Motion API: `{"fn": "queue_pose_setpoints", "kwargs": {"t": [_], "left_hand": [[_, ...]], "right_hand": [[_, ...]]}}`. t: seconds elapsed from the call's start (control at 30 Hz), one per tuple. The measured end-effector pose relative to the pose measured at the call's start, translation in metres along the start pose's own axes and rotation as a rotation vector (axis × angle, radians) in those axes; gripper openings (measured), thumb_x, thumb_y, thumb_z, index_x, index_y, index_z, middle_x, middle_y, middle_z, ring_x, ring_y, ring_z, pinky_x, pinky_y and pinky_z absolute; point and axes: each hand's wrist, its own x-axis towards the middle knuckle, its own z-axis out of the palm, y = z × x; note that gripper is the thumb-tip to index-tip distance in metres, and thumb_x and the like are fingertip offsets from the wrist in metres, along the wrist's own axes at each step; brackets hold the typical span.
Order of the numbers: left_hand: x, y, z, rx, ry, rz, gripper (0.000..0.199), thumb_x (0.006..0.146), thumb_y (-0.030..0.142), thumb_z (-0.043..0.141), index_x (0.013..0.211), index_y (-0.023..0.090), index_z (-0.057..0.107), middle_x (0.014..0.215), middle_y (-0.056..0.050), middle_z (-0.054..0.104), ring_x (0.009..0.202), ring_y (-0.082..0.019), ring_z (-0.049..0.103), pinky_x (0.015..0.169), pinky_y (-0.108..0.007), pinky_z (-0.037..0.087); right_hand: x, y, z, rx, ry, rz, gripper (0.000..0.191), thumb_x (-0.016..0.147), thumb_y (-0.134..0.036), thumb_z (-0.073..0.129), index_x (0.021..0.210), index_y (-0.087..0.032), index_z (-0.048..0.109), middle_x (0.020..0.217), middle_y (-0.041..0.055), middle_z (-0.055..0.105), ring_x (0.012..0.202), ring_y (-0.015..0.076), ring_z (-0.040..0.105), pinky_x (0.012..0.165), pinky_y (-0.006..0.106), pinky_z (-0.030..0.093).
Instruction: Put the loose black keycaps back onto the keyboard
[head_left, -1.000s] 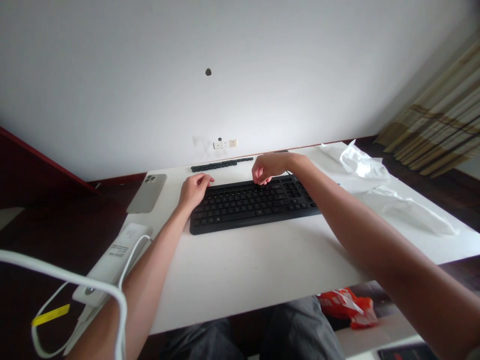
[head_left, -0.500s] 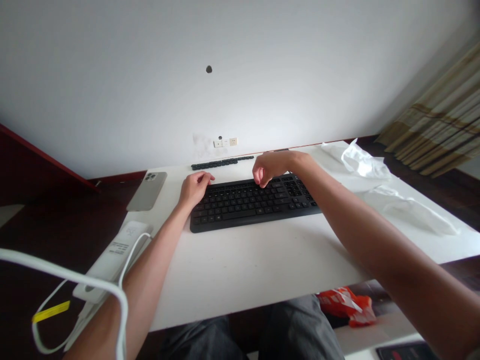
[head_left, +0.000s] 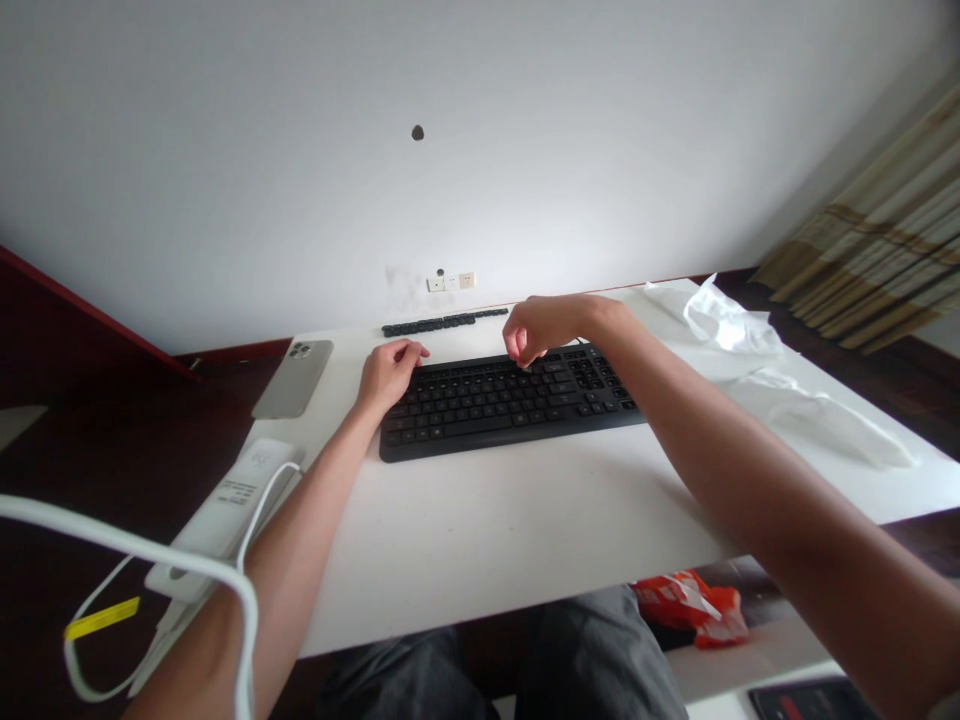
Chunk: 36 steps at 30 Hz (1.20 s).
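Observation:
A black keyboard (head_left: 480, 405) lies on the white table (head_left: 480, 530). My left hand (head_left: 390, 375) rests at its upper left corner, fingers curled together; what they hold, if anything, is hidden. Over the upper rows, right of the middle, my right hand (head_left: 529, 335) is bent down with its fingers pinched. Something tiny shows at those fingertips, too small to name. Behind the keyboard, small black keycaps (head_left: 427, 326) lie in a row near the wall. Some slots at the keyboard's right part look bare of caps.
A phone (head_left: 294, 380) and a white power strip (head_left: 225, 510) with a white cable (head_left: 135, 545) lie at the left. Crumpled clear plastic (head_left: 727, 320) is at the right. An orange bag (head_left: 697, 605) sits below the table's front edge.
My right hand has shifted very slightly, its fingertips still over the upper rows. My left hand stays at the keyboard's corner.

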Motion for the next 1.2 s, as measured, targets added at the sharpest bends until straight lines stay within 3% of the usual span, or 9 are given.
{"fn": "queue_pose_setpoints", "kwargs": {"t": [0.23, 0.8, 1.2], "left_hand": [[0.0002, 0.0003, 0.0002, -0.006, 0.001, 0.001, 0.036, 0.092, 0.044, 0.051, 0.081, 0.022, 0.077, 0.080, -0.002, 0.073, 0.076, -0.020, 0.065, 0.072, -0.030, 0.043], [0.0002, -0.0012, 0.0007, -0.002, 0.005, 0.008, 0.036, 0.091, 0.044, 0.051, 0.080, 0.022, 0.076, 0.079, -0.002, 0.073, 0.077, -0.021, 0.065, 0.073, -0.030, 0.044], [0.0005, -0.0018, 0.0011, -0.001, 0.008, 0.017, 0.036, 0.092, 0.044, 0.051, 0.080, 0.023, 0.077, 0.079, -0.002, 0.073, 0.077, -0.021, 0.065, 0.073, -0.030, 0.044]], "right_hand": [[0.0015, 0.0007, 0.0017, -0.040, -0.086, 0.017, 0.035, 0.067, -0.049, 0.086, 0.092, -0.025, 0.080, 0.103, 0.0048, 0.080, 0.095, 0.0289, 0.071, 0.077, 0.038, 0.051], [0.0033, 0.0005, 0.0021, -0.086, -0.036, 0.015, 0.034, 0.069, -0.036, 0.084, 0.101, -0.027, 0.080, 0.110, 0.0025, 0.079, 0.100, 0.0295, 0.071, 0.078, 0.037, 0.051], [0.0064, 0.0009, 0.0045, -0.103, -0.049, 0.028, 0.037, 0.067, -0.040, 0.085, 0.102, -0.027, 0.081, 0.111, 0.0045, 0.078, 0.099, 0.0309, 0.071, 0.078, 0.038, 0.051]]}}
